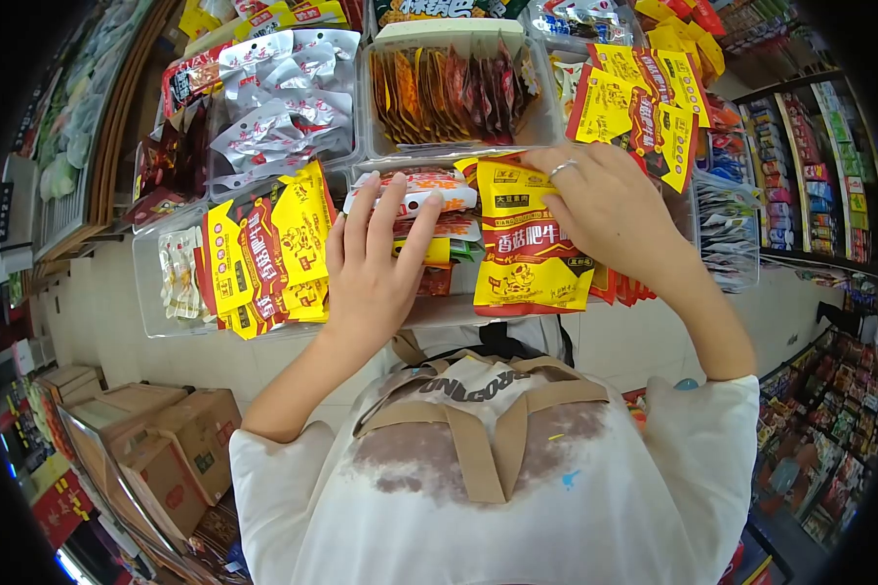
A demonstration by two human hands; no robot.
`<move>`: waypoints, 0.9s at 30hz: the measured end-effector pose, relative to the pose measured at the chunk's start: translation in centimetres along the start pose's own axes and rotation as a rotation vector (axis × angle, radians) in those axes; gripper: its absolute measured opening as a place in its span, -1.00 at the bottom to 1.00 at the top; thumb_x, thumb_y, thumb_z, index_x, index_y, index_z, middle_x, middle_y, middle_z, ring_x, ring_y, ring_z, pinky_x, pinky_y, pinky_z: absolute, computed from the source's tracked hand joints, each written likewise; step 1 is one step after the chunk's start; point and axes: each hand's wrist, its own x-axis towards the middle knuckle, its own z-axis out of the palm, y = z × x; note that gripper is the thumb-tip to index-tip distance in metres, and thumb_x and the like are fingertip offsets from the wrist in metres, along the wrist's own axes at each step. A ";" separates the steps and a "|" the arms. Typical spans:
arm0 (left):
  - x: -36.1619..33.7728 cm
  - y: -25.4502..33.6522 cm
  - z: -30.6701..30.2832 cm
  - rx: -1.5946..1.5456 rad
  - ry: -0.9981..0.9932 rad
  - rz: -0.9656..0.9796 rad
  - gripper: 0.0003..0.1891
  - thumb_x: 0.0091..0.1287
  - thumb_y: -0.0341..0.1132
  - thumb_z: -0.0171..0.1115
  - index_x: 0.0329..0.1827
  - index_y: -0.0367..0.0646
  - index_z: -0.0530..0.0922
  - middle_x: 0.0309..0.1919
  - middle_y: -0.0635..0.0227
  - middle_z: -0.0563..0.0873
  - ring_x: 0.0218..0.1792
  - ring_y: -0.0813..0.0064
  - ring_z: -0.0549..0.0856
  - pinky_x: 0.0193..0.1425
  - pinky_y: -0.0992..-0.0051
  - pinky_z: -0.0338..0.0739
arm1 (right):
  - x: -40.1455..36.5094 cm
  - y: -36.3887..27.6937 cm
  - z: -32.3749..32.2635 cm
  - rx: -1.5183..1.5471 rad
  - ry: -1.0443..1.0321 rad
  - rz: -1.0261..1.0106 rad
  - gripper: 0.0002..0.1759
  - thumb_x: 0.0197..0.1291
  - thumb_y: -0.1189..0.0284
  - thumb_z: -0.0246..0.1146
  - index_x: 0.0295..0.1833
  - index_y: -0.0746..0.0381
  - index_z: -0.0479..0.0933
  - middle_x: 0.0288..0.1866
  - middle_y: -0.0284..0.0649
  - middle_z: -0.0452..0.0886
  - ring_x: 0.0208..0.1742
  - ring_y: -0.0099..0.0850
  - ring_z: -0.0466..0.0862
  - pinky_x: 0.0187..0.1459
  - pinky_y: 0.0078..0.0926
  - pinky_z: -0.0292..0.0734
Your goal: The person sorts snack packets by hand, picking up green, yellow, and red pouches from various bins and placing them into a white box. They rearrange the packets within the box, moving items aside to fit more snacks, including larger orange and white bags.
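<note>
My right hand [605, 205], with a ring on one finger, grips the top of a yellow and red snack packet [532, 239]; its fingertips are partly hidden. The packet stands at the front of a clear plastic bin. My left hand [376, 255] lies with fingers spread over the neighbouring compartment, touching white and red packets [441, 185]. Left of it, several yellow and red packets [273, 255] lean in a heap over the bin. More red packets [619, 289] show below my right wrist.
Behind stand bins with silver packets [288, 97] and upright brown and red packets [449, 95]. Other yellow packets [644, 107] lie at the back right. Cardboard boxes [171, 444] sit on the floor at left, and stocked shelves [815, 175] line the right.
</note>
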 end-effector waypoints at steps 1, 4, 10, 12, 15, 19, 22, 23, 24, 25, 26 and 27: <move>0.0 0.0 0.0 -0.001 -0.001 0.000 -0.45 0.08 -0.40 0.12 0.24 0.09 0.40 0.23 0.22 0.38 0.25 0.19 0.36 0.16 0.26 0.24 | 0.5 -0.5 -0.6 -0.023 0.169 -0.011 -0.68 -0.06 0.49 0.18 -0.10 0.22 0.47 -0.28 -0.26 0.57 -0.21 -0.29 0.55 -0.14 -0.34 0.43; -0.1 -0.1 -0.1 -0.005 -0.013 0.000 -0.44 0.08 -0.40 0.13 0.24 0.08 0.40 0.23 0.22 0.38 0.25 0.19 0.36 0.17 0.25 0.24 | -0.9 -2.4 -2.8 0.092 0.201 -0.080 -0.71 -0.08 0.48 0.18 -0.15 0.24 0.48 -0.31 -0.25 0.56 -0.23 -0.29 0.56 -0.19 -0.35 0.46; 0.1 0.0 -0.1 -0.022 -0.016 0.020 -0.40 0.02 -0.41 0.19 0.23 0.06 0.40 0.24 0.18 0.37 0.26 0.16 0.35 0.17 0.25 0.24 | -3.0 -3.4 2.4 0.151 -0.353 -0.147 -0.80 -0.12 0.49 0.18 -0.30 0.28 0.53 -0.39 -0.18 0.56 -0.28 -0.29 0.61 -0.20 -0.37 0.50; 0.0 -0.1 0.0 -0.055 0.002 0.037 -0.21 -0.21 -0.46 0.33 0.26 -0.04 0.35 0.24 0.13 0.33 0.27 0.09 0.31 0.21 0.19 0.20 | -2.5 -2.4 4.9 0.087 -0.468 -0.063 -0.80 -0.09 0.51 0.14 -0.27 0.27 0.54 -0.30 -0.14 0.58 -0.23 -0.24 0.60 -0.20 -0.36 0.48; 0.1 0.0 -0.4 -0.043 -0.026 0.018 -0.35 -0.05 -0.38 0.27 0.24 0.03 0.39 0.24 0.16 0.35 0.27 0.14 0.33 0.18 0.24 0.21 | -0.9 -2.2 5.8 0.097 -0.760 -0.067 -0.78 -0.07 0.51 0.13 -0.24 0.28 0.55 -0.27 -0.09 0.59 -0.19 -0.20 0.60 -0.15 -0.31 0.48; 0.1 0.0 -0.1 -0.054 0.001 0.039 -0.20 -0.22 -0.45 0.35 0.26 -0.05 0.34 0.24 0.12 0.33 0.26 0.07 0.31 0.19 0.18 0.21 | 0.9 -2.7 5.3 0.046 -0.748 -0.134 -0.74 -0.02 0.49 0.13 -0.17 0.27 0.57 -0.22 -0.10 0.60 -0.14 -0.20 0.60 -0.09 -0.27 0.47; 0.1 -0.1 -0.1 -0.058 0.008 0.048 -0.20 -0.23 -0.45 0.35 0.26 -0.06 0.34 0.24 0.11 0.33 0.26 0.06 0.32 0.19 0.18 0.22 | 1.3 -3.4 6.0 -0.107 -0.950 -0.265 -0.69 0.01 0.45 0.11 -0.10 0.25 0.57 -0.19 -0.13 0.61 -0.09 -0.21 0.60 -0.05 -0.31 0.45; 0.1 -0.1 -0.1 -0.053 0.001 0.047 -0.19 -0.23 -0.45 0.35 0.26 -0.05 0.34 0.24 0.11 0.33 0.26 0.06 0.32 0.18 0.18 0.22 | 1.2 -3.8 7.3 -0.081 -1.111 -0.250 -0.68 0.02 0.44 0.10 -0.07 0.25 0.57 -0.16 -0.14 0.62 -0.06 -0.20 0.59 -0.05 -0.30 0.44; 0.1 -0.1 -0.1 -0.048 -0.004 0.046 -0.19 -0.23 -0.45 0.35 0.26 -0.05 0.33 0.24 0.11 0.33 0.26 0.05 0.32 0.18 0.18 0.23 | 1.1 -3.9 8.2 -0.054 -1.272 -0.234 -0.66 0.03 0.43 0.10 -0.05 0.24 0.57 -0.13 -0.15 0.62 -0.03 -0.20 0.59 -0.05 -0.28 0.44; 0.1 -0.1 -0.1 -0.047 -0.003 0.052 -0.19 -0.23 -0.45 0.35 0.26 -0.05 0.33 0.24 0.11 0.33 0.26 0.05 0.32 0.18 0.18 0.23 | 1.3 -3.9 8.2 -0.053 -1.268 -0.230 -0.66 0.03 0.43 0.10 -0.05 0.24 0.57 -0.13 -0.15 0.62 -0.03 -0.20 0.59 -0.05 -0.28 0.44; 0.1 -0.1 -0.1 -0.048 -0.001 0.050 -0.18 -0.23 -0.45 0.35 0.27 -0.05 0.33 0.24 0.10 0.33 0.26 0.06 0.32 0.17 0.18 0.23 | 1.4 -4.0 8.2 -0.046 -1.249 -0.221 -0.66 0.03 0.43 0.10 -0.05 0.24 0.57 -0.12 -0.15 0.62 -0.03 -0.19 0.59 -0.05 -0.28 0.44; 0.1 -0.1 0.0 -0.051 0.002 0.046 -0.18 -0.23 -0.45 0.35 0.27 -0.05 0.32 0.24 0.10 0.33 0.26 0.06 0.32 0.17 0.18 0.24 | 1.6 -4.0 8.1 -0.041 -1.232 -0.214 -0.66 0.03 0.43 0.10 -0.04 0.24 0.57 -0.12 -0.15 0.62 -0.02 -0.19 0.58 -0.05 -0.27 0.44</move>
